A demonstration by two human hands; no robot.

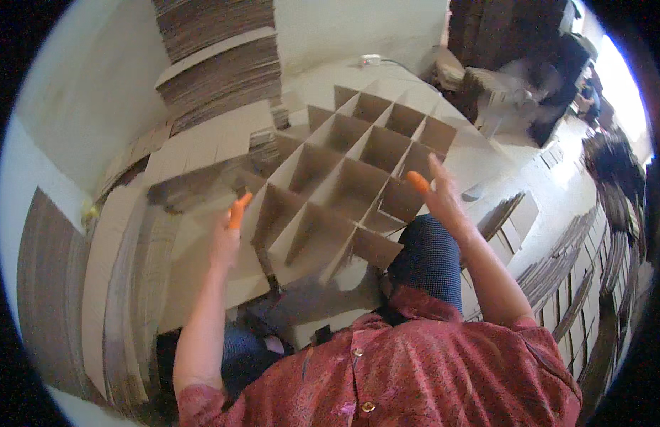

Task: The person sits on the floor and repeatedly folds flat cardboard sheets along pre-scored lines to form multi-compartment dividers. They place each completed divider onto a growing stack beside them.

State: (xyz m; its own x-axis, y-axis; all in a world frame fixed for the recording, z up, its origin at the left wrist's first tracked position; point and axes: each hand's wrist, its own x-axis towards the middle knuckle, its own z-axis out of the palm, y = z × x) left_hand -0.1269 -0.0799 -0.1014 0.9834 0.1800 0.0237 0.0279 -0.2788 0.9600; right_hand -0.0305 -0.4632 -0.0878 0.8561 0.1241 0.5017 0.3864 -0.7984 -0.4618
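A cardboard divider grid (353, 186), slotted together from crossing brown strips into several square cells, stands opened out in front of me. My left hand (227, 235) is at its near left side, fingers stretched forward, with orange covers on some of the digits. Gripping nothing that I can see, it is close to the outer strip. At the grid's right side is my right hand (444, 193), its fingers apart and an orange cover on the thumb. That thumb is over or against the outer strips; actual contact is hard to make out.
Tall stacks of flat cardboard (220, 85) rise at the back left. Piled cardboard strips (198, 149) lie left of the grid, and more cardboard sheets (106, 285) stand at far left. Bundled strips (557, 274) line the right. A white socket box (370, 61) with a cable is behind.
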